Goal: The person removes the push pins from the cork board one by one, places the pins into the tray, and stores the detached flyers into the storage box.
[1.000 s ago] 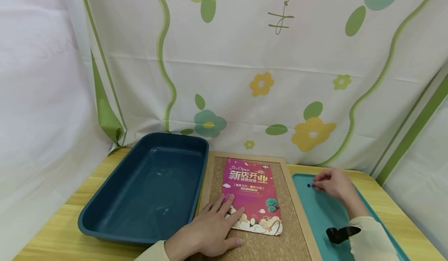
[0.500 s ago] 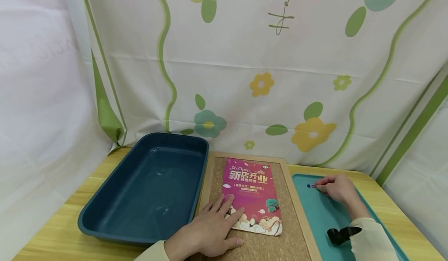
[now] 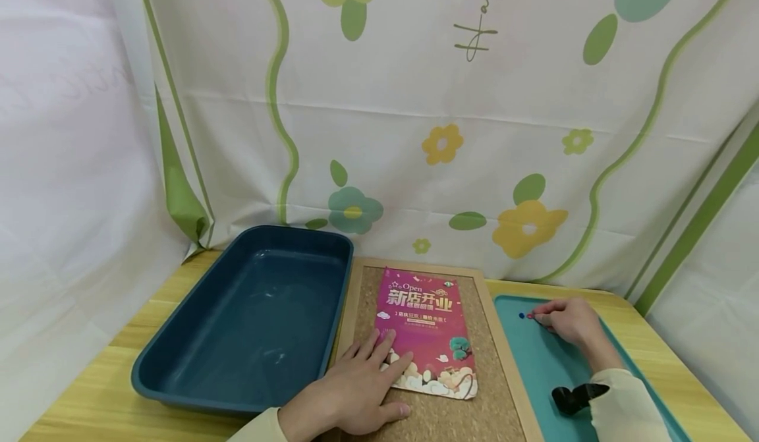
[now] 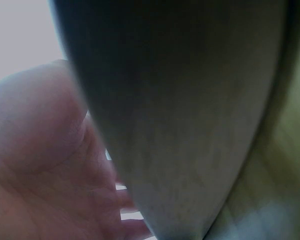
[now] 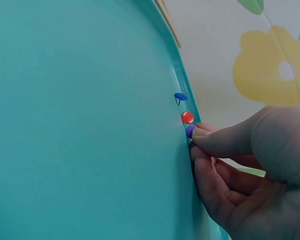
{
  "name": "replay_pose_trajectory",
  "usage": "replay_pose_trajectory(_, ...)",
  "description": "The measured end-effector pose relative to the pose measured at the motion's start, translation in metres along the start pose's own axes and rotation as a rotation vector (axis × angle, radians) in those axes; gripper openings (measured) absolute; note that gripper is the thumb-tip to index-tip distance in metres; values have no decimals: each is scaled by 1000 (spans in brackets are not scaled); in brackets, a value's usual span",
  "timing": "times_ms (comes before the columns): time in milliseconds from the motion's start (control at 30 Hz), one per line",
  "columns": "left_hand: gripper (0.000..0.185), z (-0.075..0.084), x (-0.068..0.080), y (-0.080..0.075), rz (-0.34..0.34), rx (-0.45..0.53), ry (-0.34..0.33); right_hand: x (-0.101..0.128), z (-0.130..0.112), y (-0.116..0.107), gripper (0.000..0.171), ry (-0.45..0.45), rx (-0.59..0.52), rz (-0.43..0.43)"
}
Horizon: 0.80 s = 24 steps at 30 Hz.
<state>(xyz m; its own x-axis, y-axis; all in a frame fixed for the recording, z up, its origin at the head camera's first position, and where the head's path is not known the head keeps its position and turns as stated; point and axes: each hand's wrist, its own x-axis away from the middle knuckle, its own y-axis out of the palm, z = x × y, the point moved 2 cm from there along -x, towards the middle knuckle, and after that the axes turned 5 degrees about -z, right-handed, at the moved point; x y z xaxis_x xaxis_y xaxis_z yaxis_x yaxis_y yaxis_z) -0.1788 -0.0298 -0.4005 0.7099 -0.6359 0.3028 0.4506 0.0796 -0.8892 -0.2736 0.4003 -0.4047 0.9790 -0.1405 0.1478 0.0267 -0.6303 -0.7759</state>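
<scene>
- On the cork board [image 3: 441,409], my left hand [image 3: 350,396] lies flat, fingers straight and slightly spread, pressing down the near left corner of the pink flyer [image 3: 428,330].
- That flyer lies along the middle of the cork board, its printed side up, top edge close to the board's far wooden frame.
- Right of the cork board sits the teal tray [image 3: 542,369], its long side just beside the board's frame.
- My right hand [image 3: 566,320] rests at the tray's far end, fingers curled, thumb and forefinger tips closed together on a purple pushpin [image 5: 191,131].
- Just past the purple pushpin, toward the cork board, a red pushpin [image 5: 188,117] lies against the tray's wall, and a blue pushpin [image 5: 180,97] lies just beyond the red one, on its head with the point tipped up.
- From the head view only the blue and red heads show as small dots off my fingertips; the purple one is hidden there.
- Left of the cork board stands a dark blue plastic bin [image 3: 178,336], its rim touching or nearly touching the board's frame.
- Under the cork board and both containers is the yellow wooden table [image 3: 89,376].
- Behind the cork board hangs a flowered cloth backdrop [image 3: 415,112].
- My left wrist view is mostly blocked by a blurred dark surface, with only my palm showing.
</scene>
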Motion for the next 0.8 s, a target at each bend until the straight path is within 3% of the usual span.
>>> replay_pose_trajectory(367,74,1,0,0,1,-6,-5,-1,5,-2,26,6,-88,-38)
replay_pose_trajectory(800,74,1,-1,0,-3,-1,-11,-5,13,-2,28,-4,-143,-24)
